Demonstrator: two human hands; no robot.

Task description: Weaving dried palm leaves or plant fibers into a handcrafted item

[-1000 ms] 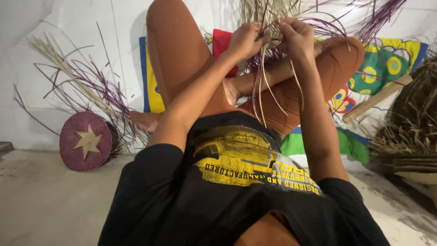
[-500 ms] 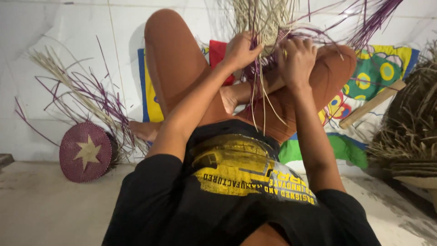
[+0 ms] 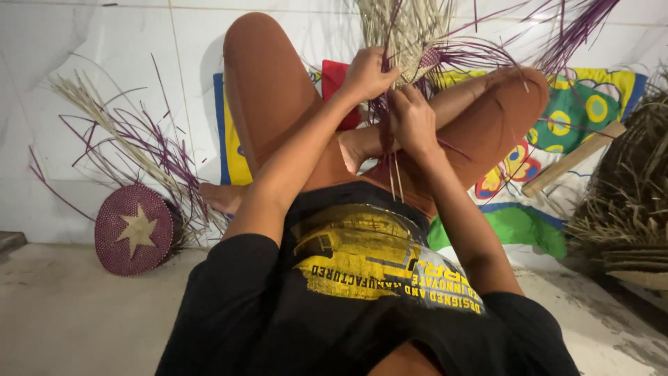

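I sit cross-legged in orange-brown shorts with a half-woven basket (image 3: 407, 31) of pale and purple straw raised above my knees. My left hand (image 3: 367, 73) grips the woven edge from the left. My right hand (image 3: 412, 122) sits lower, closed around a bunch of loose pale and purple strands (image 3: 394, 174) that hang down over my lap. Many free purple strand ends (image 3: 570, 28) fan out to the upper right.
A round purple woven lid with a pale star (image 3: 136, 230) leans on the white tiled wall at left, below a sheaf of loose straw (image 3: 129, 143). A colourful mat (image 3: 577, 104) lies under me, with a wooden stick (image 3: 574, 159) and a dry straw pile (image 3: 626, 195) at right.
My right hand has dropped from the basket's edge down and to the left, drawing the hanging strands together into its grip. My left hand has stayed on the weave.
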